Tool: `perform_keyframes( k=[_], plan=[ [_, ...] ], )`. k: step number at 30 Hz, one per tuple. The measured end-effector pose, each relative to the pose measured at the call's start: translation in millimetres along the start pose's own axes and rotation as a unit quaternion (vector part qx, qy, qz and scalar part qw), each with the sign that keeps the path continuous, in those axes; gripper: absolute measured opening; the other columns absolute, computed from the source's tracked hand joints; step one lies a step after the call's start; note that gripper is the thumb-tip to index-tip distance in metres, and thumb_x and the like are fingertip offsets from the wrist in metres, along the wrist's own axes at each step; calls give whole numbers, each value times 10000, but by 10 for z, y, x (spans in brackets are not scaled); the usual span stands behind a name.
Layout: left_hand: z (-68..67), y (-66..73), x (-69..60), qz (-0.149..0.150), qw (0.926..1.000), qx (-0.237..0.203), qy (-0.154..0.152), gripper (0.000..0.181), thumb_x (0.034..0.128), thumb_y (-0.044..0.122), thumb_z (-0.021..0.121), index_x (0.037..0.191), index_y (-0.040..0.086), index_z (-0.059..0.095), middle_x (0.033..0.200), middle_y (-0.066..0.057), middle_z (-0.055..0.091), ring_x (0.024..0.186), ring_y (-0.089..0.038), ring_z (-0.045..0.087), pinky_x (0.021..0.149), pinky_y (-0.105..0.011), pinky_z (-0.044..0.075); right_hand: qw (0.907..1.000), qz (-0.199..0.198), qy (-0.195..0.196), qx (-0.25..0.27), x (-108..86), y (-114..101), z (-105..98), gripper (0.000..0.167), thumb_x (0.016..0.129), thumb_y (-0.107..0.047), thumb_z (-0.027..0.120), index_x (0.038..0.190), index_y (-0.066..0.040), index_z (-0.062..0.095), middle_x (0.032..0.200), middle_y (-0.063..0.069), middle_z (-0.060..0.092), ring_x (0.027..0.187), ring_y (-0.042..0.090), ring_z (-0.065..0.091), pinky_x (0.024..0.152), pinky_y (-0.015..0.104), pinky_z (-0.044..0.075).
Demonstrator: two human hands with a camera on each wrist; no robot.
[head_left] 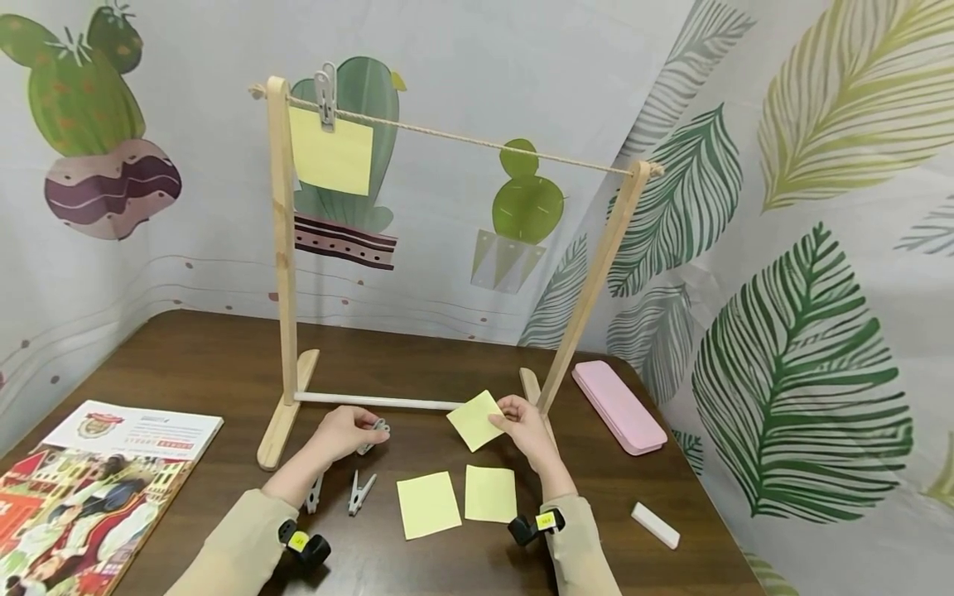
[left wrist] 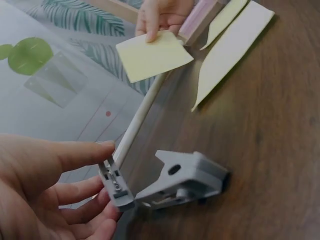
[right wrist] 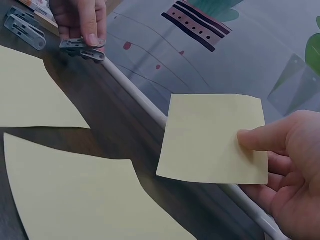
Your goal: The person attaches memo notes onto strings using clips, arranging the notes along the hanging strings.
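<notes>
Between thumb and fingers, my left hand pinches a grey clothespin just above the table. My right hand holds a yellow sticky note by one edge, thumb on its face, in front of the white bar. Two more grey clothespins, one in plain sight and one partly behind the left forearm, lie near the left wrist. Two yellow notes, a left one and a right one, lie flat between the forearms. Another note hangs from the rope under a clothespin.
A wooden frame with a white bottom bar carries the rope. A magazine lies at the left; a pink case and a white block are at the right. A patterned cloth hangs behind the table.
</notes>
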State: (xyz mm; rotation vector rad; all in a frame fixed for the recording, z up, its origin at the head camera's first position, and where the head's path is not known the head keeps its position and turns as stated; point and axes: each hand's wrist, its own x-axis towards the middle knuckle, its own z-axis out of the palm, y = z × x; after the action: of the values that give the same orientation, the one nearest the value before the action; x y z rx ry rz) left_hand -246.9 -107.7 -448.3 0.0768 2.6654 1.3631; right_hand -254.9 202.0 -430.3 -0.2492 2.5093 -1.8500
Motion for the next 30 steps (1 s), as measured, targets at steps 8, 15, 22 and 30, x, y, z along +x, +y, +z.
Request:
perform_keyframes(
  k=[8,15,22,30],
  plan=[
    [-14,34,33,359,9988,237,223,342,824,236,777,1042,-15,695,962,-105,706,879,-240,649,734,-392,522,9999,11,-161,-12,27,-51,78,150,882,36,659,996,98,584,817,-18,638,738,66,539,713,197,449],
    [-65,36,89,747,9946,319,644,348,822,253,787,1039,-7,711,944,-115,733,883,-274,678,725,-395,537,9994,-197,-283,-73,83,-136,159,139,883,31,665,980,94,588,835,23,657,751,77,551,730,214,453],
    [-192,142,121,1373,9881,64,696,365,832,243,785,1091,-1,705,956,-114,739,829,-211,690,705,-340,544,9991,-214,-335,-152,125,-254,200,148,873,32,674,981,95,593,829,37,665,749,80,541,725,217,447],
    [-380,324,135,1921,9782,2,785,347,821,227,796,1089,25,709,948,-98,741,858,-215,708,730,-337,548,9985,-408,-222,-296,188,-421,267,148,870,21,686,973,85,601,817,50,656,749,84,535,707,216,443]
  ],
)
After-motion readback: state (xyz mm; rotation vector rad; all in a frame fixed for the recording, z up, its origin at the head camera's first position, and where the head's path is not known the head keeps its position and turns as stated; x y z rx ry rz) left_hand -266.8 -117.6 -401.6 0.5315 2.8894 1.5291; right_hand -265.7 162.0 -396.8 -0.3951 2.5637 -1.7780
